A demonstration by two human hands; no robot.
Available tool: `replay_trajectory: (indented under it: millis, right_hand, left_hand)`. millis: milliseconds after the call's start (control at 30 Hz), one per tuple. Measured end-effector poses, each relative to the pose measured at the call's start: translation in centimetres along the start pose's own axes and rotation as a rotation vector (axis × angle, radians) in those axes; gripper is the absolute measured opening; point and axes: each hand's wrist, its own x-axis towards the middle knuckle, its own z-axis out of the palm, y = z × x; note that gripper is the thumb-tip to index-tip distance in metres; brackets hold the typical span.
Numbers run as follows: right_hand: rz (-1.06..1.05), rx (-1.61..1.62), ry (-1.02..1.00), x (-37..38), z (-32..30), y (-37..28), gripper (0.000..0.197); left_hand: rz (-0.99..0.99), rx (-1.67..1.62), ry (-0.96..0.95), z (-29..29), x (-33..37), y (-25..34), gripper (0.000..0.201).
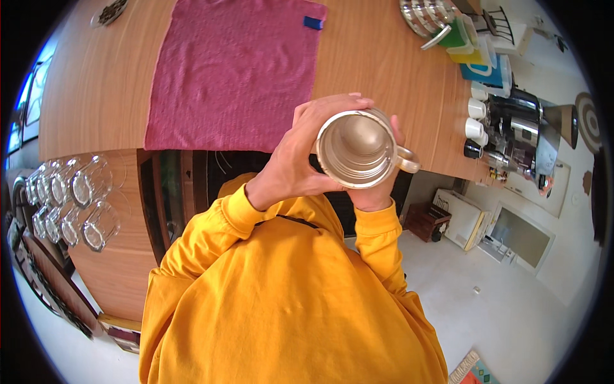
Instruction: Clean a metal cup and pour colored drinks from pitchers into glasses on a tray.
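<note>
Both my hands are closed round a silver metal mug (353, 153), held in front of my chest near the table edge. Its round mouth faces up at me, showing a shiny ringed inner wall. A curved handle sticks out on the right side. My left hand (291, 150) wraps the left side, fingers over the far rim and thumb along the near side. My right hand (376, 194) grips from beneath and the right; the mug hides most of it, though fingertips show by the handle. Beyond the mug, a magenta cloth (233, 77) with a blue tag lies flat on the wooden table (368, 54).
Several clear glasses (83, 189) stand in rows on the left. A small dish (105, 13) of dark bits sits far left. At the right edge are a shiny metal piece (425, 16), coloured plastic containers (489, 70), white cups (474, 128) and black-and-silver machines (521, 131).
</note>
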Motion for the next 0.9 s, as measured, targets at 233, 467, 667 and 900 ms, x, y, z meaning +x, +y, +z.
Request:
replay_trajectory:
  millis: [233, 467, 667, 900]
  right_hand:
    - [0.132, -0.603, 0.096, 4.6, 0.7, 3.6, 0.055]
    - [-0.426, -1.955, -0.477, 10.4, -0.5, 7.9, 0.069]
    - [-0.514, -2.334, -0.746, 10.9, -2.2, 11.9, 0.059]
    - [-0.504, -1.897, -0.25, 9.7, -3.9, 7.7, 0.018]
  left_hand:
    - [-0.087, 0.087, 0.273, -2.9, -4.8, 0.2, 0.094]
    - [-0.154, 0.234, 0.349, -6.1, -8.0, 1.5, 0.1]
    - [-0.027, 0.306, 0.377, -7.1, -9.4, 2.5, 0.101]
    - [-0.001, 0.241, 0.441, -6.2, -8.9, 2.1, 0.094]
